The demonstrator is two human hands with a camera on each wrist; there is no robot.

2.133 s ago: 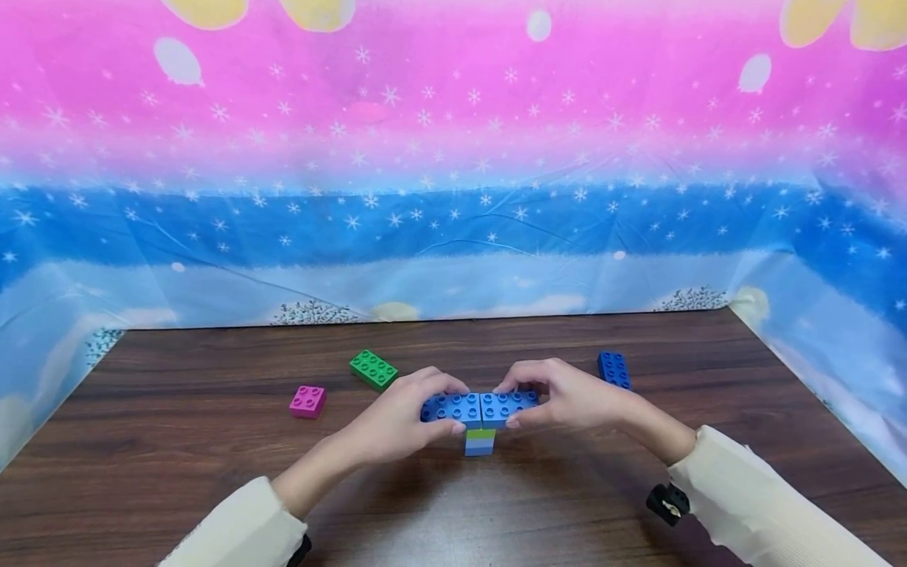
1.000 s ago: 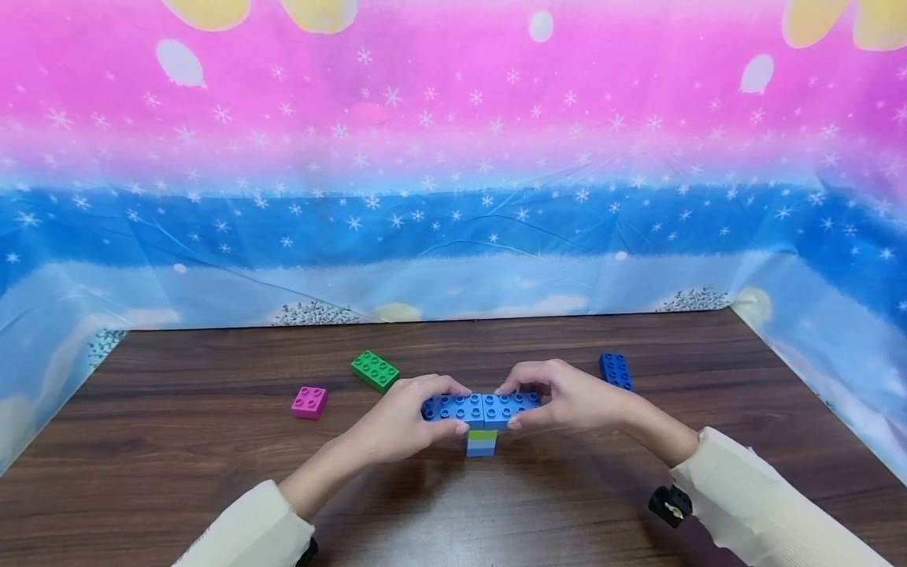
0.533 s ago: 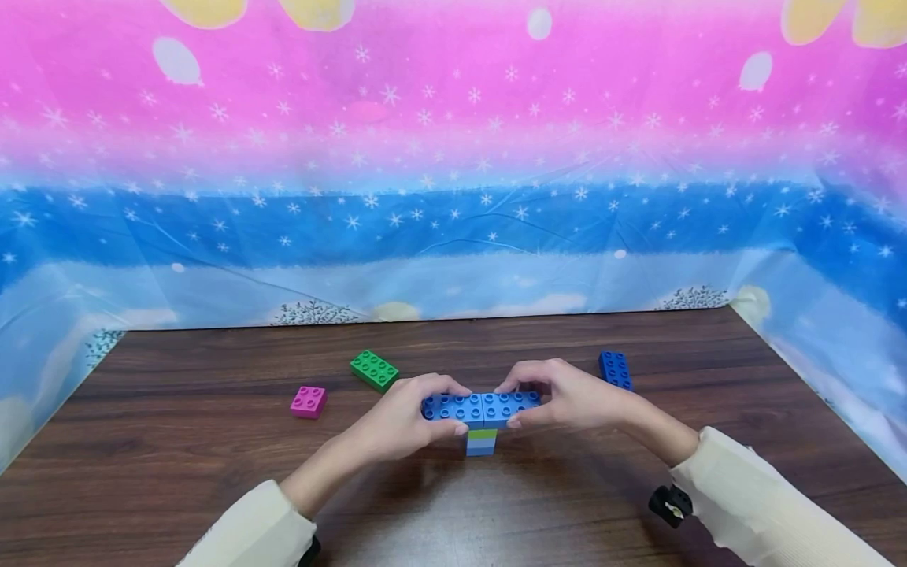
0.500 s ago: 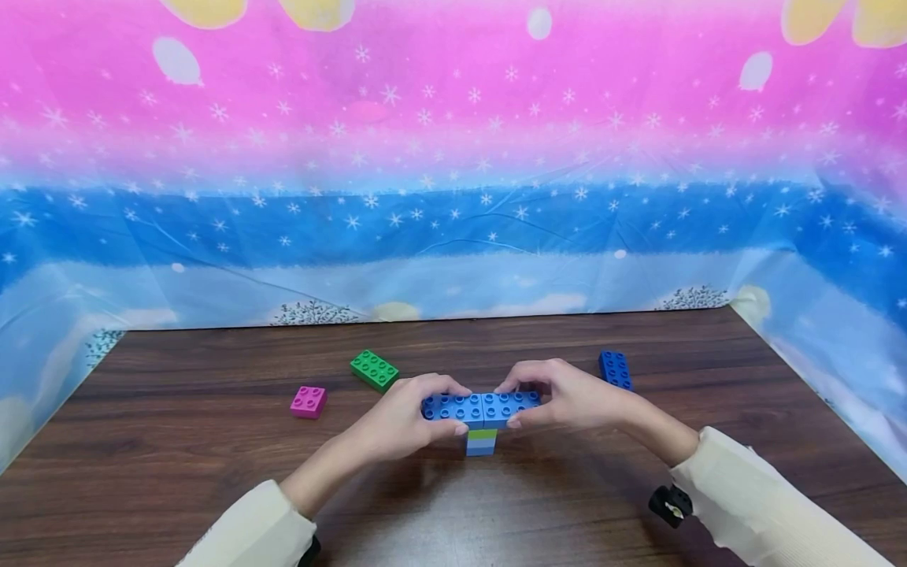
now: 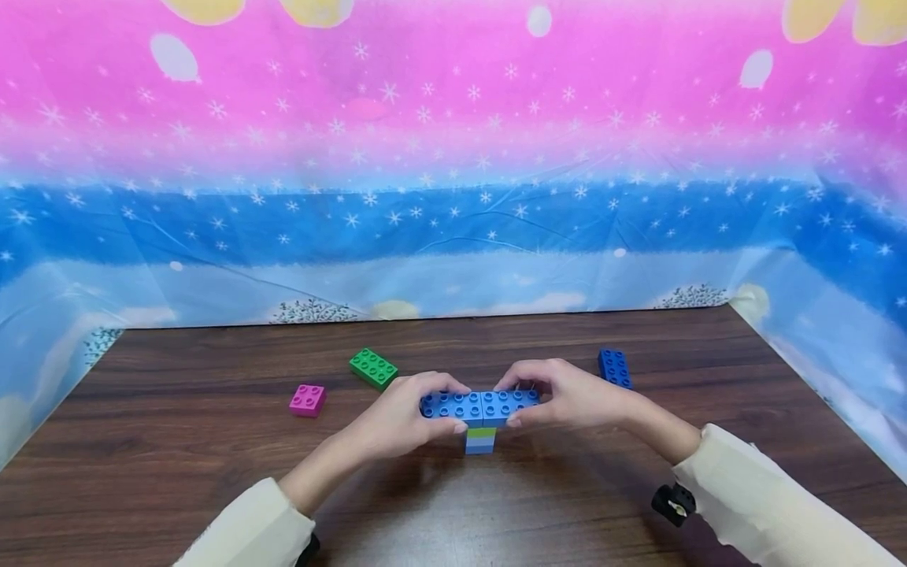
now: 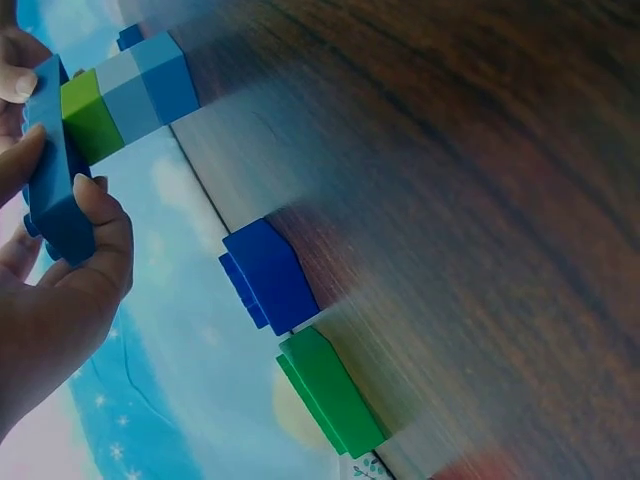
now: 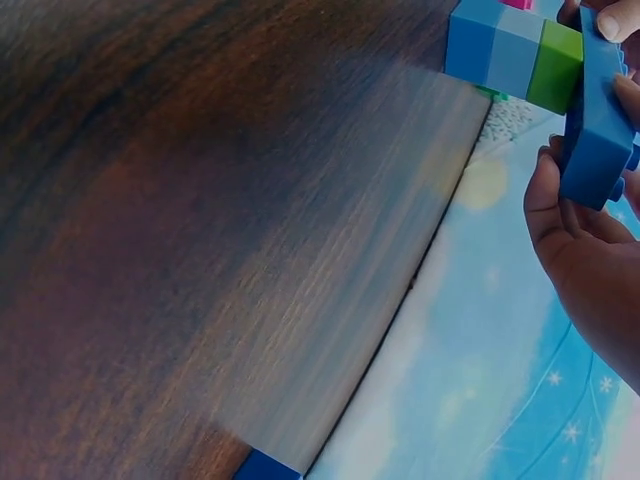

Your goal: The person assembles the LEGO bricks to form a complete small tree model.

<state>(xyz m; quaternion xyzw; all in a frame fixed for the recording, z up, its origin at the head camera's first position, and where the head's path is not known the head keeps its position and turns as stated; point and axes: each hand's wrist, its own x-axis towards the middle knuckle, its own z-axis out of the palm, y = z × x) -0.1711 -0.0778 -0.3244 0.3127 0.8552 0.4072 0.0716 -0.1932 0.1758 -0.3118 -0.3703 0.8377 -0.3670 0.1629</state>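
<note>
Two blue eight-stud toy bricks lie end to end in the head view, a left brick (image 5: 453, 409) and a right brick (image 5: 501, 406). They sit across the top of a narrow column, whose lime green brick (image 5: 481, 432) is uppermost. Under it come a light blue brick (image 6: 127, 95) and a darker blue brick (image 6: 165, 78) at the table. My left hand (image 5: 397, 416) grips the left brick, thumb on the near side and fingers on the far side. In the same way my right hand (image 5: 570, 395) grips the right brick, partly covering its outer end.
On the brown wooden table (image 5: 234, 465) lie a pink brick (image 5: 308, 401) and a green brick (image 5: 373, 368) to the left. A dark blue brick (image 5: 614, 368) lies behind my right wrist. Another blue brick (image 6: 270, 275) shows near the green one. A printed cloth (image 5: 453, 236) encloses the table.
</note>
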